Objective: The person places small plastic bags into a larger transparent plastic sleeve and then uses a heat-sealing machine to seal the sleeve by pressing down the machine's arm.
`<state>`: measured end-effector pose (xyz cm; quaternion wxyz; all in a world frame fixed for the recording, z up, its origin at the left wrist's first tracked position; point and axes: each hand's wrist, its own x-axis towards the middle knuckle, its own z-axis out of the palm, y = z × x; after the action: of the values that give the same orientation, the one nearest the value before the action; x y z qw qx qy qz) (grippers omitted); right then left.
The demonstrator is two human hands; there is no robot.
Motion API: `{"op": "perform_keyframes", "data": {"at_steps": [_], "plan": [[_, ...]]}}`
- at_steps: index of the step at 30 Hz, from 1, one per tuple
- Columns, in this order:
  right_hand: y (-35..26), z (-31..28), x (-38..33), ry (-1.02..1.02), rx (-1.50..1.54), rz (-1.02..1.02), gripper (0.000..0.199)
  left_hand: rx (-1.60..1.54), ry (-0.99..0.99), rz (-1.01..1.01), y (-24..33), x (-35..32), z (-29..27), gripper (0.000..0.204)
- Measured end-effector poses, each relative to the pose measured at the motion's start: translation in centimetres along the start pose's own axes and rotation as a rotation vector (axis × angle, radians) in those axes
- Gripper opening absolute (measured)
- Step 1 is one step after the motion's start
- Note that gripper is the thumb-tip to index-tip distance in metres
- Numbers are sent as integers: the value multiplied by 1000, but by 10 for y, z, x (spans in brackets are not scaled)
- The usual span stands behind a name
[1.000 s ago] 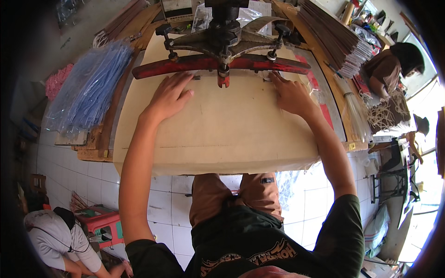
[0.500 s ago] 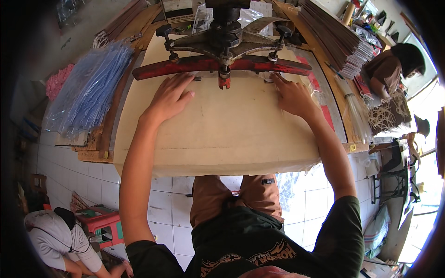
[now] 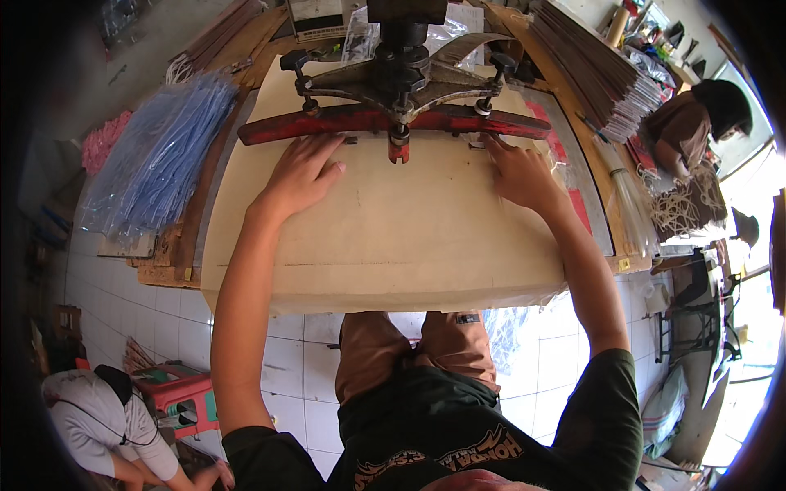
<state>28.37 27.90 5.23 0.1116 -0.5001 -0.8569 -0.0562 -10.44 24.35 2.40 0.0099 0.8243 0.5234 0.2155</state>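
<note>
I've got a wooden table (image 3: 168, 274) above white floor tiles (image 3: 282, 352), tan sheet (image 3: 409, 213) on it, red-barred press (image 3: 401, 82) blocking its far part. Blue plastic stack (image 3: 164, 155) left, brown bundle (image 3: 577, 61) right. Left hand (image 3: 299, 174) and right hand (image 3: 526, 172) rest on sheet, fingers extended, gripping nothing visible; tips by the press unclear.

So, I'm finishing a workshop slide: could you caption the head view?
Left hand and right hand lie on a cream sheet before a red press bar, blue plastic sheets piled at left.
</note>
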Motion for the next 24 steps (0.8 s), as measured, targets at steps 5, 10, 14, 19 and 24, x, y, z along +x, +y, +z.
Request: {"op": "perform_keyframes", "data": {"at_steps": [5,10,14,19,24], "plan": [[1,1,0,24,-9,-15,64,14,15,16,-1,0,2,52],[2,1,0,24,-4,-30,66,28,19,18,-2,0,3,52],[2,2,0,16,-10,-21,65,18,25,34,-4,0,3,52],[11,10,3,-13,-63,-6,63,58,-9,1,-3,0,3,53],[1,8,1,-4,-46,10,62,68,37,49,-13,0,9,53]]}}
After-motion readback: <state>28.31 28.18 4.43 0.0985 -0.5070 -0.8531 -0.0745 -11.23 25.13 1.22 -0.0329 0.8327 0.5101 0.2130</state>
